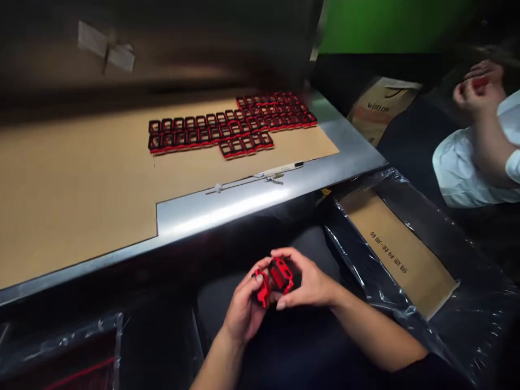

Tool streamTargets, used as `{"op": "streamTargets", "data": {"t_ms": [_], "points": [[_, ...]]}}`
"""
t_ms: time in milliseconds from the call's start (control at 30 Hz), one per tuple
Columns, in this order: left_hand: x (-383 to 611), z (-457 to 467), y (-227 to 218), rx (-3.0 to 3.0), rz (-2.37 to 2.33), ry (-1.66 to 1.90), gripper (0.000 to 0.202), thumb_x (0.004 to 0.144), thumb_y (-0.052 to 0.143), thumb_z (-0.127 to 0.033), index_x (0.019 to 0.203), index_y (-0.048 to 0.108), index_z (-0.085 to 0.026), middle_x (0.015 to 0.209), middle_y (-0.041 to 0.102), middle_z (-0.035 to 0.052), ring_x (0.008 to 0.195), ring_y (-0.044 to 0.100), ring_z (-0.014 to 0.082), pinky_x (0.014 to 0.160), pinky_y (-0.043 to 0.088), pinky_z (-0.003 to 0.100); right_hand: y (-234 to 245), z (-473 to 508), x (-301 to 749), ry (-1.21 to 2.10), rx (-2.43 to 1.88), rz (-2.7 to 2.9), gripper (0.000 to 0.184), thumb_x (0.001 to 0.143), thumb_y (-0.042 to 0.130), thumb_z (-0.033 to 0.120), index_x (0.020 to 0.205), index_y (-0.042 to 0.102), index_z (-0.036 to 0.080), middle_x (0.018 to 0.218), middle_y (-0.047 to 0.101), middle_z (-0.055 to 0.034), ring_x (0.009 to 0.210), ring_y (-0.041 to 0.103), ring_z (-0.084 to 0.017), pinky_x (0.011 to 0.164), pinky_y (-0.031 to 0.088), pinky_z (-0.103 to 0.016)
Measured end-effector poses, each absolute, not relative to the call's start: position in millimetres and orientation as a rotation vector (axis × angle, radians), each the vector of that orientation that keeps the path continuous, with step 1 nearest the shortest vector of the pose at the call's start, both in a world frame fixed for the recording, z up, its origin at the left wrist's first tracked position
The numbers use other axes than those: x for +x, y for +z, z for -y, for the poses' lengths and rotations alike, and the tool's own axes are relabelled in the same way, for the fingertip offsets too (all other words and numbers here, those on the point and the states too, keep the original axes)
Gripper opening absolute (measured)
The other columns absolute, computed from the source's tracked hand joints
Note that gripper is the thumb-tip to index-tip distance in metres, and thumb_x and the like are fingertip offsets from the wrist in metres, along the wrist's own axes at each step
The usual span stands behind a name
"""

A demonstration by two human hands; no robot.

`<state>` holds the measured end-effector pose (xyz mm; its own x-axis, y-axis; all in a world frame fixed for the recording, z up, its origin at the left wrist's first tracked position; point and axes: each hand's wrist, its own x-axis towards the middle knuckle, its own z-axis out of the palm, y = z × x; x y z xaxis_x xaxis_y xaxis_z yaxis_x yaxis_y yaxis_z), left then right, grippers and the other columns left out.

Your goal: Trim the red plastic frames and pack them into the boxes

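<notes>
Above my lap, close together, my two hands hold red-and-black plastic parts. My left hand (242,303) is closed on a small red plastic piece (264,291), its thumb across the top. My right hand (306,280) grips a red-and-black plastic frame (281,274) from the right side, with fingers over its upper edge and the thumb below. The two parts are right beside each other; whether they are joined, I cannot tell. Similar red-and-black frames (203,130) stand in several packed rows on the cardboard-covered bench.
A white pen-like tool (284,169) and a thin rod (235,185) lie along the metal bench edge (195,214). To the right is a plastic-lined box with a cardboard sheet (398,249). Behind it are a paper bag (376,111) and another person's hands (479,89). A plastic-lined bin (119,346) is lower left.
</notes>
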<state>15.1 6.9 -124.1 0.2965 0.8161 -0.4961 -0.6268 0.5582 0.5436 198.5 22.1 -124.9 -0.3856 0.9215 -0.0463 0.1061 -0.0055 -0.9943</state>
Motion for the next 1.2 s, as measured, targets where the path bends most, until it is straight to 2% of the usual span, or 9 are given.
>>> {"op": "streamTargets", "data": {"t_ms": [100, 200, 267, 333, 500, 767, 900, 1000, 1200], "points": [[6, -14, -119, 0.324, -0.781, 1.078, 0.037, 0.07, 0.077, -0.025, 0.106, 0.067, -0.02, 0.094, 0.072, 0.0042, 0.057, 0.061, 0.0105, 0.049, 0.05, 0.021, -110, -34, 205, 1.327, -1.068, 1.58, 0.091, 0.057, 0.094, 0.045, 0.135, 0.051, 0.025, 0.132, 0.059, -0.0111, 0.122, 0.06, -0.026, 0.109, 0.045, -0.042], [6, -10, -115, 0.453, -0.778, 1.085, 0.036, 0.075, 0.078, -0.031, 0.106, 0.063, -0.02, 0.084, 0.07, 0.0011, 0.04, 0.043, 0.0031, 0.037, 0.032, 0.016, -104, -41, 205, 1.192, -0.981, 1.716, 0.088, 0.059, 0.093, 0.047, 0.135, 0.054, 0.026, 0.134, 0.057, -0.0112, 0.132, 0.052, -0.029, 0.113, 0.041, -0.045], [8, -6, -113, 0.518, -0.798, 1.051, 0.04, 0.075, 0.08, -0.036, 0.106, 0.061, -0.02, 0.068, 0.064, -0.0042, 0.037, 0.036, 0.0017, 0.038, 0.029, 0.015, -106, -42, 200, 1.141, -0.911, 1.768, 0.087, 0.061, 0.092, 0.048, 0.136, 0.054, 0.028, 0.132, 0.059, -0.0104, 0.133, 0.049, -0.029, 0.112, 0.041, -0.047], [11, -2, -112, 0.549, -0.828, 1.038, 0.044, 0.071, 0.084, -0.038, 0.104, 0.061, -0.021, 0.061, 0.059, -0.0068, 0.04, 0.039, 0.0023, 0.043, 0.033, 0.014, -111, -40, 193, 1.084, -0.888, 1.787, 0.084, 0.064, 0.091, 0.048, 0.137, 0.054, 0.029, 0.129, 0.062, -0.0099, 0.132, 0.05, -0.03, 0.111, 0.043, -0.048], [8, 0, -115, 0.612, -0.878, 1.002, 0.054, 0.066, 0.089, -0.032, 0.112, 0.062, -0.023, 0.093, 0.073, 0.0017, 0.071, 0.064, 0.0091, 0.069, 0.051, 0.019, -124, -32, 181, 0.948, -0.942, 1.769, 0.074, 0.071, 0.087, 0.04, 0.136, 0.053, 0.028, 0.128, 0.062, -0.0114, 0.124, 0.056, -0.029, 0.107, 0.047, -0.048], [-2, 6, -122, 0.834, -1.073, 0.971, 0.073, 0.064, 0.089, -0.029, 0.13, 0.057, -0.024, 0.101, 0.074, 0.0016, 0.09, 0.07, 0.0151, 0.085, 0.056, 0.025, -126, -27, 179, 0.881, -0.954, 1.93, 0.07, 0.074, 0.083, 0.034, 0.136, 0.051, 0.023, 0.127, 0.064, -0.0123, 0.122, 0.058, -0.029, 0.106, 0.049, -0.047], [-2, 10, -124, 1.007, -1.186, 0.983, 0.073, 0.065, 0.089, -0.028, 0.13, 0.057, -0.023, 0.1, 0.075, 0.0014, 0.086, 0.071, 0.0151, 0.082, 0.058, 0.024, -124, -24, 179, 0.908, -0.942, 1.982, 0.071, 0.077, 0.079, 0.031, 0.14, 0.047, 0.022, 0.131, 0.062, -0.0132, 0.127, 0.056, -0.028, 0.109, 0.047, -0.047], [-2, 12, -122, 1.095, -1.242, 0.993, 0.07, 0.066, 0.087, -0.027, 0.129, 0.058, -0.023, 0.102, 0.075, 0.0023, 0.082, 0.072, 0.0149, 0.076, 0.059, 0.023, -120, -23, 182, 1.068, -0.92, 1.958, 0.075, 0.076, 0.079, 0.026, 0.143, 0.045, 0.023, 0.137, 0.059, -0.012, 0.128, 0.056, -0.026, 0.109, 0.047, -0.044], [-5, 16, -119, 1.142, -1.245, 0.953, 0.065, 0.068, 0.086, -0.03, 0.126, 0.058, -0.021, 0.095, 0.075, 0.0022, 0.077, 0.073, 0.0153, 0.073, 0.06, 0.024, -113, -24, 188, 1.335, -0.975, 1.852, 0.074, 0.072, 0.082, 0.023, 0.139, 0.052, 0.024, 0.134, 0.062, -0.0089, 0.122, 0.061, -0.025, 0.106, 0.049, -0.04]]}}
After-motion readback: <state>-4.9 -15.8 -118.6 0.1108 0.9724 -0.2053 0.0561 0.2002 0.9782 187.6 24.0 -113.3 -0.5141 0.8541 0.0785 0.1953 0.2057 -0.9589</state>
